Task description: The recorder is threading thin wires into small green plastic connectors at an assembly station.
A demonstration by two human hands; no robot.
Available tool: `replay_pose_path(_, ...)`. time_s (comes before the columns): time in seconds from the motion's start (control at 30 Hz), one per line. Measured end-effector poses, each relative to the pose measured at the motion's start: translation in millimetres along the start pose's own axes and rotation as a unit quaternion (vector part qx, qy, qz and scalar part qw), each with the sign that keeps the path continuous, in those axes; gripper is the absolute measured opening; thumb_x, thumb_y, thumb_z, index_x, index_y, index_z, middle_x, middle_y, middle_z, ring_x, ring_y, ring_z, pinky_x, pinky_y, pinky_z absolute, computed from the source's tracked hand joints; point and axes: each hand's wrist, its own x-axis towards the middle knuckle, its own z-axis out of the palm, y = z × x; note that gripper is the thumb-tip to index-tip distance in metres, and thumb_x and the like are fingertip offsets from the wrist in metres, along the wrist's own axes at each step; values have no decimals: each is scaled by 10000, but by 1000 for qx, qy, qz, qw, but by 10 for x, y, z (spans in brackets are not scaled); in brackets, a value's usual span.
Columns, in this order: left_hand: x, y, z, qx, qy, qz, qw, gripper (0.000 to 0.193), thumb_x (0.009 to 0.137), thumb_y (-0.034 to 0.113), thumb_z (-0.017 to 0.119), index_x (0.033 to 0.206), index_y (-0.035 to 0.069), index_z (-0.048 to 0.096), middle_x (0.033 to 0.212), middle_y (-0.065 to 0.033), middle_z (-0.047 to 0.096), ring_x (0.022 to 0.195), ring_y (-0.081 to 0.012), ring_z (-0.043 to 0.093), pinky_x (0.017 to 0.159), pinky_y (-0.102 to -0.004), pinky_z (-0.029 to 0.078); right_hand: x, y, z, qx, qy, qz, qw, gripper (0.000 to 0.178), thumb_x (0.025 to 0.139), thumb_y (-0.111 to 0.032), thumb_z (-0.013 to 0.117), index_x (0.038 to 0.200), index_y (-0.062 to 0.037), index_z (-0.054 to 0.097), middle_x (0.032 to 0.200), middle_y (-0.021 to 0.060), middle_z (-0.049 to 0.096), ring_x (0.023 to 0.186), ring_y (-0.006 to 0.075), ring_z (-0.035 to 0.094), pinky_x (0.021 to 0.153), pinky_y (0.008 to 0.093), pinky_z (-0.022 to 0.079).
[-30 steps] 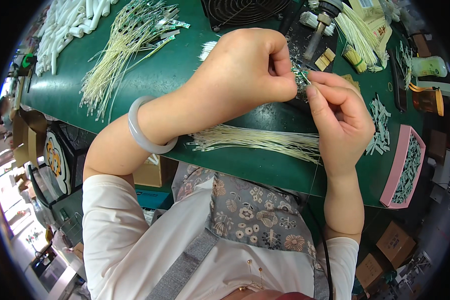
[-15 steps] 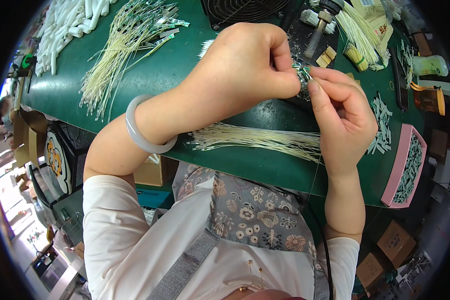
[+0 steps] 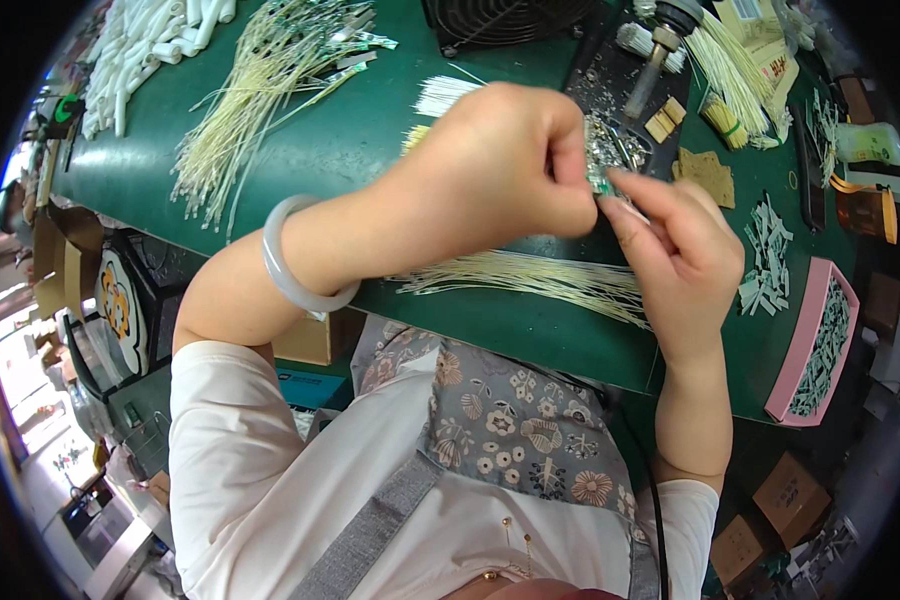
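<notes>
My left hand (image 3: 510,165) is curled closed above the bench, slightly smeared by motion; what its fingers grip, if anything, is hidden behind the fist. Just to its right, the thumb and forefinger of my right hand (image 3: 682,255) pinch at a small green circuit board (image 3: 602,184), the fingertips of both hands almost meeting there. Under my hands lies a bundle of thin pale wires (image 3: 530,280) along the near side of the bench. Beyond the fingertips, a black work plate (image 3: 600,85) carries shiny metal scraps, and a soldering iron (image 3: 650,75) is fixed over it.
A large heap of wired boards (image 3: 270,100) and white tubes (image 3: 150,55) occupy the far left. A black fan (image 3: 510,22) stands at the back. On the right are a brown sponge (image 3: 705,178), loose small grey-green strips (image 3: 766,255) and a pink box (image 3: 815,340) of similar pieces.
Both hands have come down toward my body, away from the soldering iron, with the small green board between them. The view has shifted slightly.
</notes>
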Motion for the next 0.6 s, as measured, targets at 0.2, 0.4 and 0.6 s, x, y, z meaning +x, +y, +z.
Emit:
replay_pose_path(0.2,-98,-20,-391,139,27,135,981,296,749,129,686,998,43,551,963,-40,545,895,-124,536,782,-239,435,-70,24,-36,-3,-6,-60,998,206,654,-3,735,852,-31,682,604,54,541,499,146,489,447,251,379)
replay_pose_path(0.4,-68,-520,-542,326,85,167,926,96,775,85,642,845,43,593,848,-68,524,737,-210,561,641,-301,453,-85,-1,11,13,-6,-80,997,183,660,5,729,834,-16,676,606,65,553,497,153,496,441,254,376)
replay_pose_path(0.6,26,-601,-524,426,61,223,874,89,763,83,625,812,28,574,845,-87,511,756,-275,540,656,-350,444,-90,40,10,18,-8,-66,998,169,668,11,723,829,-7,673,609,67,553,497,151,495,436,253,370)
